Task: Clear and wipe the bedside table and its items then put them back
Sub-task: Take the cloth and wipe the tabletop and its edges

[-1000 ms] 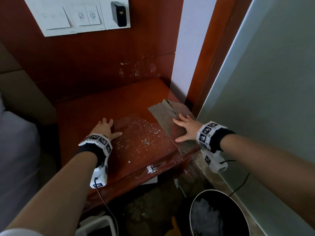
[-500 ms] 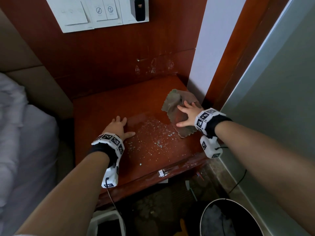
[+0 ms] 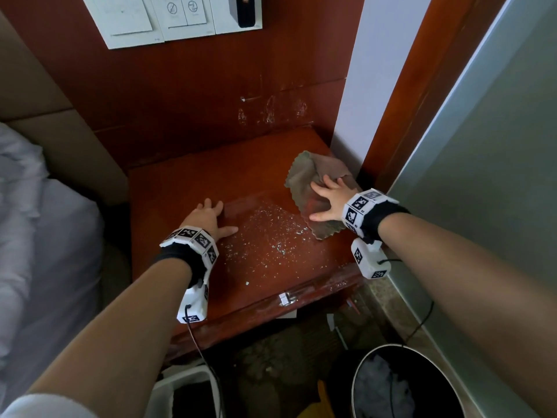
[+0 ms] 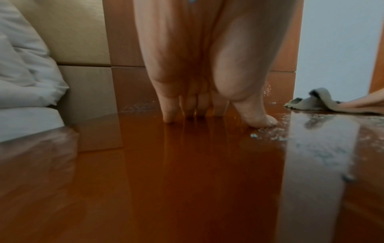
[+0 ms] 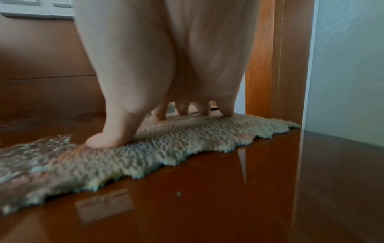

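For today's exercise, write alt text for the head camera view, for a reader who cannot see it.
A right hand presses a grey-brown cloth flat on a wet, glossy bedside table. The left hand rests flat beside a patch of droplets.

A white switch panel [image 3: 168, 19] is sitting high on the red-brown wood wall [image 3: 193, 95], with a dark plug-in device [image 3: 244, 10] at its right end. White bedding [image 3: 39, 236] is lying along the left side against a tan padded headboard [image 3: 45, 122], and a pale wall strip [image 3: 373, 70] is running down beside an orange wooden frame [image 3: 422, 86]. On the floor, a black bin [image 3: 401, 384] holding crumpled white stuff is standing at the lower right, near a white container [image 3: 180, 387].
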{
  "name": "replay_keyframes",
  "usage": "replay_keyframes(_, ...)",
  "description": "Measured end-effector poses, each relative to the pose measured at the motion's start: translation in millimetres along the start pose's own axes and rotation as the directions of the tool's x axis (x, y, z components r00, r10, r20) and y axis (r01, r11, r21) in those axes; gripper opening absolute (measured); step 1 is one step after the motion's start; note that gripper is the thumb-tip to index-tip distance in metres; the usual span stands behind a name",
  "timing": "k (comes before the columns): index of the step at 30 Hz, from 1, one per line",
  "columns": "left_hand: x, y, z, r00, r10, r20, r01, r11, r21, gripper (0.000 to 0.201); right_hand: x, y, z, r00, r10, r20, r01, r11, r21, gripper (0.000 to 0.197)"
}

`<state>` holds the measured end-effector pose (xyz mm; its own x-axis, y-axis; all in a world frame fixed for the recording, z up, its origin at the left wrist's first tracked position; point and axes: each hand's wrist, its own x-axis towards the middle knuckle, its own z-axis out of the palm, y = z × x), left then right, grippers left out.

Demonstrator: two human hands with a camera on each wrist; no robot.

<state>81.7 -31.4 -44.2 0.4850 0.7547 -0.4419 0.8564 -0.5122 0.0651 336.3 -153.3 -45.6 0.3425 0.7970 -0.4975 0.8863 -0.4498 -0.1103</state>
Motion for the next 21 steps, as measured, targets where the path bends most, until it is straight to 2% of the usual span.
replay_keyframes(14,-4.1,1.9,-0.1,1.000,-0.002,-0.010,0.002,0.999,0.043,0.081,-45.1,5.5,34.8,0.995,-0.087,0.042,0.089,0.996,-0.028,0.092)
replay_keyframes(21,-3.4,1.6,0.2,1.000,0.001,-0.014,0.000,0.997,0.081,0.081,-47.7,4.6,35.1,0.992,-0.088,0.088,0.091,0.995,-0.040,0.096)
